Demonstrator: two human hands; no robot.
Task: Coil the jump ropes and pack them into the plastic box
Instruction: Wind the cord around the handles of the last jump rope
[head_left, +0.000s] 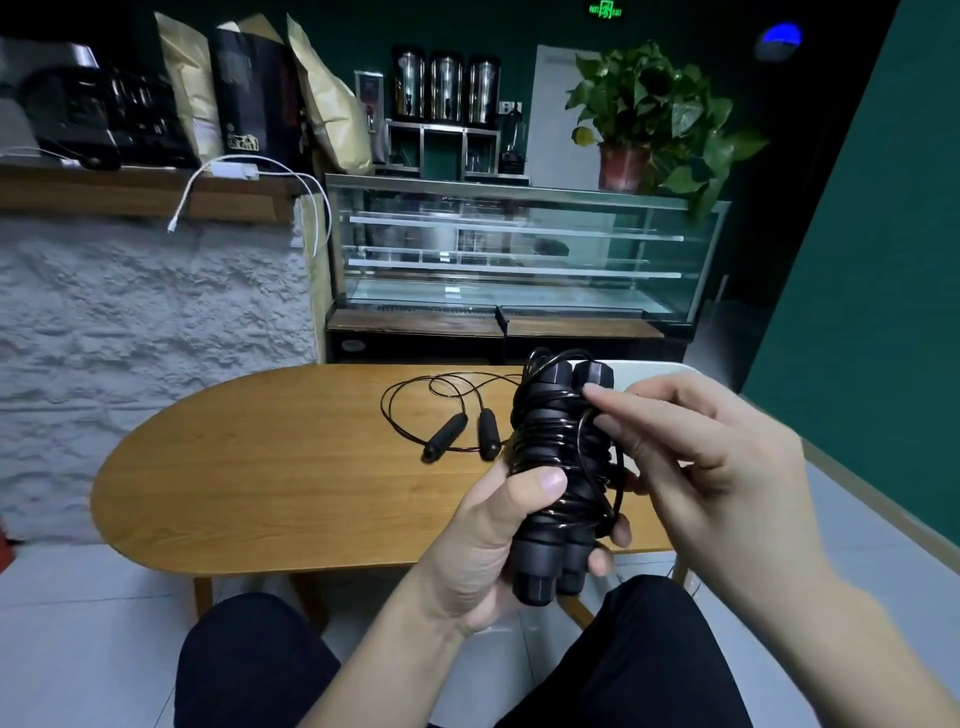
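Note:
My left hand (485, 540) grips a black jump rope (558, 457) whose two handles lie side by side, upright, with the cord wound round them. My right hand (696, 457) is at the bundle's right side, its fingers curled round a loop of the cord near the top. A second black jump rope (462, 428) lies loose on the wooden table (291, 467), its two handles side by side and its thin cord in slack loops behind them. A pale plastic box (649, 371) shows only as a rim behind my hands at the table's far right.
The oval table stands between my knees and a glass display counter (519, 249). A white stone-faced bar (150, 338) rises on the left with a white cable (249, 176) hanging off it. A green wall (872, 291) closes the right side.

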